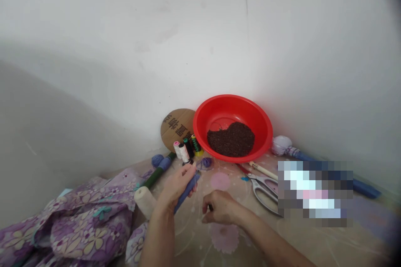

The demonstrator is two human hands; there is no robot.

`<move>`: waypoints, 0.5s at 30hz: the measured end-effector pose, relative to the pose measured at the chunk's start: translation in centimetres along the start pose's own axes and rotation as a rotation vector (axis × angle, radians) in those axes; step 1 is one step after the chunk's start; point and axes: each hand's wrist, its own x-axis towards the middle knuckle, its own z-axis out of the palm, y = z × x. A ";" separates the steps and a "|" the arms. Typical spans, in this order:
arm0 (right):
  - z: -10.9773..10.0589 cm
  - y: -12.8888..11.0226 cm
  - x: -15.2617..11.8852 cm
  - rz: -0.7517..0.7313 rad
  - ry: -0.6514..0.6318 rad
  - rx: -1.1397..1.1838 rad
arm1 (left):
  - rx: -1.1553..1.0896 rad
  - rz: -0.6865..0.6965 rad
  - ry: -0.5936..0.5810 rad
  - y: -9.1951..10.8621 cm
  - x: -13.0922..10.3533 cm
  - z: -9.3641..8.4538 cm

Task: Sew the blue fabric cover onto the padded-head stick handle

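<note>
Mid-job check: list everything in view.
Wall: 1, whitish, background
Tablecloth: 1, beige, underneath
Basin: 1, red, by wall
Grains: many, brown, in basin
Small spools: 4, mixed, by basin
Cardboard disc: 1, brown, behind spools
Yarn tangle: 1, purple, before basin
Left rod: 1, green-blue, left
Yarn ball: 1, blue, by left rod
Floral cloth: 1 pile, purple, left
Large spool: 1, cream, by cloth
Wrapped ball: 1, white, by basin
Right rod: 1, blue, right
Scissors: 1, silver, right
Stick: 1, cream, behind scissors
Slim piece: 1, red, by scissors
Patch: 1, pixelated, right, contents hidden
Strip: 1, blue, in left hand
Left hand: 1, bare, centre
Right hand: 1, bare, near strip
</note>
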 end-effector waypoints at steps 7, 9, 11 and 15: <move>-2.3 1.2 0.3 0.132 0.165 0.034 | -0.039 0.000 -0.021 -0.7 0.5 -0.5; -3.1 1.6 0.3 0.105 0.124 0.224 | -0.010 0.011 -0.020 -0.5 0.4 -0.4; -3.9 1.9 0.1 0.082 0.013 0.458 | 0.016 0.052 -0.020 0.0 0.2 -0.4; -4.6 2.4 0.0 0.034 -0.053 0.860 | 0.039 0.135 0.033 1.1 -0.7 -1.0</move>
